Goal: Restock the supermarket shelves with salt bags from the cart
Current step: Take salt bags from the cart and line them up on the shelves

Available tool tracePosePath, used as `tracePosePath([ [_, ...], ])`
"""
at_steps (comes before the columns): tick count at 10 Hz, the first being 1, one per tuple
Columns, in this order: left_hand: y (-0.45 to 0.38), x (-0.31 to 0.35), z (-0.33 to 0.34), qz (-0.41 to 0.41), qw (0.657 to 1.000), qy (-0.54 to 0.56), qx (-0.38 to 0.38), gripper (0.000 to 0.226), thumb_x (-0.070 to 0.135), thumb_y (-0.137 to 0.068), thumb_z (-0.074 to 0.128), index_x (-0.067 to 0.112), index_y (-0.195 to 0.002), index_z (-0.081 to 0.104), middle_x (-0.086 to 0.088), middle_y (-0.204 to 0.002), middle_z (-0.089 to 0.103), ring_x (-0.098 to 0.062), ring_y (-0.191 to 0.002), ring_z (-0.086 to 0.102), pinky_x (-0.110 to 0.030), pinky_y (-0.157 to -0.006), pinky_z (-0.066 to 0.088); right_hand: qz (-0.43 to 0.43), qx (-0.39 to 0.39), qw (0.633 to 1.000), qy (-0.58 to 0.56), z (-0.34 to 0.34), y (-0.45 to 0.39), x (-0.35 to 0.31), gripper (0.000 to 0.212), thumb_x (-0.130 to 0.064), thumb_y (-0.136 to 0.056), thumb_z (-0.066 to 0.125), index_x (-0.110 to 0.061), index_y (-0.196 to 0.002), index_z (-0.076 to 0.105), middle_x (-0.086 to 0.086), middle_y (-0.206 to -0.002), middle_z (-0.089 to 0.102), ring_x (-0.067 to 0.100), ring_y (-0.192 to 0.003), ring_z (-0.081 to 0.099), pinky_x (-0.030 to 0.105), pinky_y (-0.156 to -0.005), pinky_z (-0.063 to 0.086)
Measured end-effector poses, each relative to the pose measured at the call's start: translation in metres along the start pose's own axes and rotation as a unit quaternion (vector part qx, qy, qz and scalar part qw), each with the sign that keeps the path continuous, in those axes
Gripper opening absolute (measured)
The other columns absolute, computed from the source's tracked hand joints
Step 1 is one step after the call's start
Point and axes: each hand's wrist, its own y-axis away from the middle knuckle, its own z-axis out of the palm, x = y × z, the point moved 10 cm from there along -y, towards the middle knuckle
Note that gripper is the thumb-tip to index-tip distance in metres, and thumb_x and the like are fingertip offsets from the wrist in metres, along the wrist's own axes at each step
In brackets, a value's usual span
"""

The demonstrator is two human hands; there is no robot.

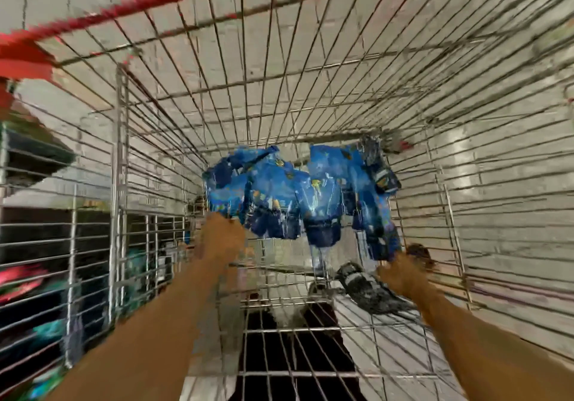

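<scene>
While several blue salt bags (298, 195) are still heaped at the far end of the cart (435, 139), restocking is judged unfinished. The heap's near edge is reached by the left hand (222, 239) and right hand (400, 271); finger state cannot be told through blur. No shelf is clearly seen.

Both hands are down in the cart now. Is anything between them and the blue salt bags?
Nothing visible. The left hand and right hand are inside the wire cart, right at the near edge of the salt bags. Motion blur hides whether either has a grip yet.
</scene>
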Motion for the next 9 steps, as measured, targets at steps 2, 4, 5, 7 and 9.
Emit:
tracePosePath([
  [2, -0.050, -0.027, 0.025, -0.033, 0.996, -0.085, 0.020, 0.046, 0.023, -0.099, 0.048, -0.010, -0.131, 0.044, -0.032, -0.133, 0.048, -0.048, -0.124, 0.046, -0.053, -0.104, 0.040, 0.028, 0.039, 0.997, 0.065, 0.018, -0.057, 0.015, 0.055, -0.034, -0.102, 0.046, 0.008, -0.138, 0.039, 0.024, -0.139, 0.045, 0.039, -0.125, 0.048, 0.043, -0.100, 0.043],
  [4, -0.085, -0.054, 0.058, -0.080, 0.996, -0.031, 0.021, 0.053, 0.031, -0.104, 0.041, -0.007, -0.141, 0.035, -0.032, -0.138, 0.046, -0.047, -0.126, 0.047, -0.052, -0.104, 0.042, 0.065, 0.113, 0.991, 0.039, 0.038, -0.122, 0.037, 0.066, -0.041, -0.097, 0.051, 0.007, -0.140, 0.036, 0.027, -0.137, 0.046, 0.041, -0.124, 0.049, 0.048, -0.100, 0.046],
  [5, -0.089, -0.059, 0.062, -0.103, 0.989, -0.083, 0.065, 0.060, 0.041, -0.102, 0.043, -0.006, -0.139, 0.037, -0.030, -0.139, 0.042, -0.047, -0.128, 0.043, -0.053, -0.104, 0.040, 0.098, 0.166, 0.981, 0.003, 0.039, -0.135, 0.048, 0.065, -0.034, -0.091, 0.063, 0.006, -0.136, 0.036, 0.028, -0.135, 0.046, 0.043, -0.125, 0.046, 0.050, -0.099, 0.041],
  [7, -0.092, -0.072, 0.067, -0.109, 0.979, -0.131, 0.113, 0.081, 0.060, -0.092, 0.051, -0.007, -0.135, 0.040, -0.027, -0.143, 0.036, -0.045, -0.131, 0.037, -0.058, -0.101, 0.044, 0.090, 0.198, 0.974, -0.069, 0.052, -0.145, 0.054, 0.085, -0.050, -0.077, 0.074, 0.005, -0.132, 0.039, 0.029, -0.132, 0.046, 0.046, -0.123, 0.045, 0.052, -0.102, 0.039],
  [9, -0.100, -0.079, 0.069, -0.089, 0.990, -0.009, 0.108, 0.074, 0.055, -0.085, 0.067, -0.002, -0.124, 0.041, -0.021, -0.122, 0.051, -0.040, -0.112, 0.055, -0.049, -0.092, 0.050, 0.095, 0.238, 0.945, -0.205, 0.068, -0.142, 0.047, 0.112, -0.086, -0.072, 0.051, 0.001, -0.140, 0.029, 0.027, -0.140, 0.040, 0.045, -0.129, 0.041, 0.059, -0.106, 0.038],
])
